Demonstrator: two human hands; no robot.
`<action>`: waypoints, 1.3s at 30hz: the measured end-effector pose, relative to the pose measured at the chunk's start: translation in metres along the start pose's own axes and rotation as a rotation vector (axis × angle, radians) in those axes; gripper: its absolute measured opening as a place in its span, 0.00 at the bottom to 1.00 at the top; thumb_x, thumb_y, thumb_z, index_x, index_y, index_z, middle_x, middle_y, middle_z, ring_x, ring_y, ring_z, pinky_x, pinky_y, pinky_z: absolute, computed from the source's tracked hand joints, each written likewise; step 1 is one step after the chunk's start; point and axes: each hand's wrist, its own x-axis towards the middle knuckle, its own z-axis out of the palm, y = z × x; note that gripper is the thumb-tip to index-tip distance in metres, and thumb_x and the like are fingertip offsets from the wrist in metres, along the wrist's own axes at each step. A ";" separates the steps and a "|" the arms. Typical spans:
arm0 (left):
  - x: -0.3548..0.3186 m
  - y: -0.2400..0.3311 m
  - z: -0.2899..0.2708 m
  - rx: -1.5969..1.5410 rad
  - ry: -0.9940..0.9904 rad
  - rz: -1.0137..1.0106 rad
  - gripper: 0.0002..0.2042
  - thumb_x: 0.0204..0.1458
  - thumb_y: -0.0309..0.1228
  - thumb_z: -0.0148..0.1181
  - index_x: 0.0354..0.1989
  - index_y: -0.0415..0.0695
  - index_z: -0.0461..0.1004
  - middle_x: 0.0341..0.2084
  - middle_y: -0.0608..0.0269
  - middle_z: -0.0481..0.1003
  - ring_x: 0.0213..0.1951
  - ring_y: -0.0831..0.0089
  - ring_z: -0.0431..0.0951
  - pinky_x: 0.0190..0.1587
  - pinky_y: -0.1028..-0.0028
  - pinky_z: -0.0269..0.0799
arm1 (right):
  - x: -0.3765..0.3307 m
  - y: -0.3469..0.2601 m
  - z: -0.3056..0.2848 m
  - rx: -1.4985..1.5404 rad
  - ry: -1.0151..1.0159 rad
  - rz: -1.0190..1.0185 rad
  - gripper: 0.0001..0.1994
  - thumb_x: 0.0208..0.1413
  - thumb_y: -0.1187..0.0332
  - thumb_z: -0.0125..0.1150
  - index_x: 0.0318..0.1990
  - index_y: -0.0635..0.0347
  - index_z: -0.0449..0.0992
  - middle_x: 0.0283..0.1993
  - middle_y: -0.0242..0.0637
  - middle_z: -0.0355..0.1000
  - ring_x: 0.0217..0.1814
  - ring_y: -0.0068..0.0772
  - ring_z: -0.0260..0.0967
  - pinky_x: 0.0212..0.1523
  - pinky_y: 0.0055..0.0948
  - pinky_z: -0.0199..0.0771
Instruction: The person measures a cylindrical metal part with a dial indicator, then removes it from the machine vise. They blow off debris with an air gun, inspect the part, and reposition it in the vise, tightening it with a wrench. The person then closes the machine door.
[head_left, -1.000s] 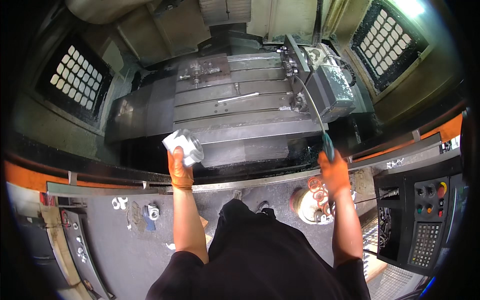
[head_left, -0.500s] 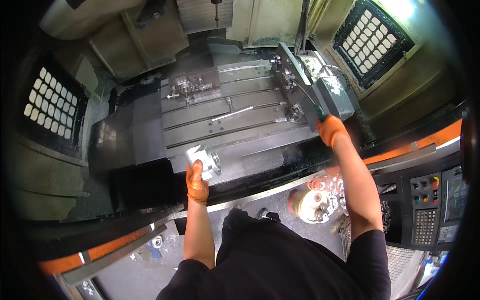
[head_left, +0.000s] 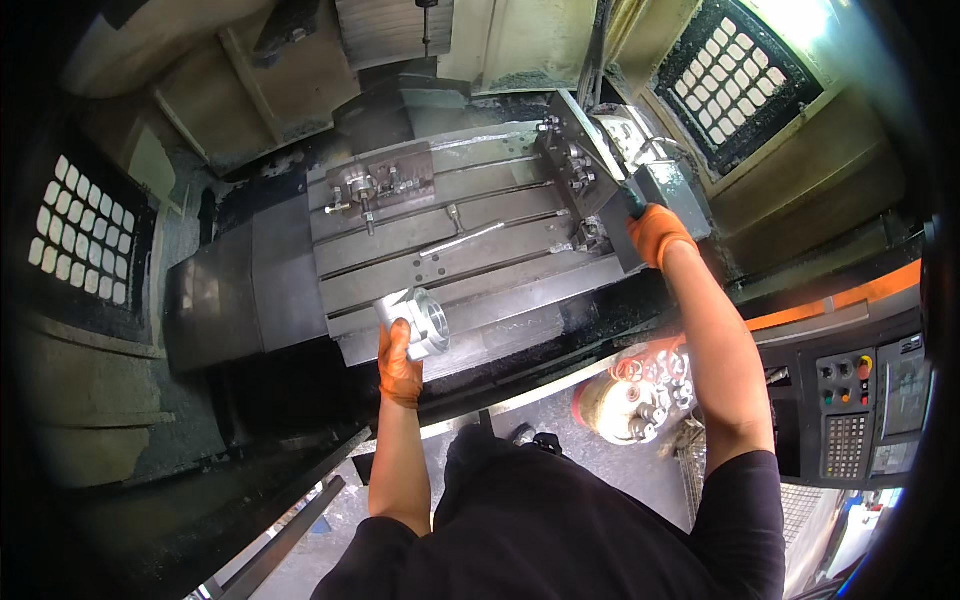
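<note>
In an orange glove, my left hand [head_left: 400, 370] grips a shiny silver metal part [head_left: 414, 322] with a round bored opening facing right. The part is held up over the front edge of the slotted machine table [head_left: 390, 270]. My right hand [head_left: 660, 236], gloved the same way, is closed round the dark green handle of a thin-shafted tool [head_left: 634, 199]. That tool points up and left toward the upright fixture plate [head_left: 583, 133] at the table's right end. Its tip is hard to make out against the plate and clamps [head_left: 578, 172].
A fixture block [head_left: 366, 188] with clamps stands on the table's left half. A pale rod [head_left: 460, 238] lies mid-table. The spindle tool [head_left: 427, 28] hangs at the back. Outside the sill are a round container [head_left: 618, 410] with metal pieces and the control panel [head_left: 850, 405].
My right hand and its tool have shifted slightly up and left, and the tool's shaft lies at a different angle. My left hand still holds the metal part. The whole view has turned a little.
</note>
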 end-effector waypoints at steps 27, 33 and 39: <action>0.082 -0.019 0.062 0.277 -0.053 -0.021 0.22 0.64 0.39 0.62 0.62 0.40 0.71 0.52 0.60 0.75 0.54 0.68 0.76 0.56 0.64 0.74 | -0.216 0.244 -0.074 0.713 1.462 0.598 0.31 0.66 0.53 0.65 0.66 0.69 0.71 0.57 0.48 0.79 0.62 0.41 0.75 0.63 0.37 0.71; 0.105 -0.034 0.101 0.420 0.065 -0.003 0.20 0.60 0.36 0.66 0.59 0.44 0.73 0.49 0.67 0.76 0.52 0.74 0.76 0.55 0.70 0.72 | -0.237 0.233 -0.078 0.367 0.863 0.846 0.21 0.68 0.53 0.58 0.57 0.61 0.80 0.55 0.52 0.80 0.58 0.55 0.78 0.57 0.41 0.76; 0.166 -0.067 0.146 0.429 -0.221 0.066 0.28 0.56 0.31 0.67 0.65 0.42 0.68 0.54 0.63 0.76 0.55 0.70 0.76 0.63 0.67 0.69 | -0.161 0.163 -0.001 0.994 1.048 0.208 0.18 0.69 0.63 0.62 0.62 0.62 0.78 0.52 0.33 0.79 0.47 0.21 0.74 0.49 0.20 0.74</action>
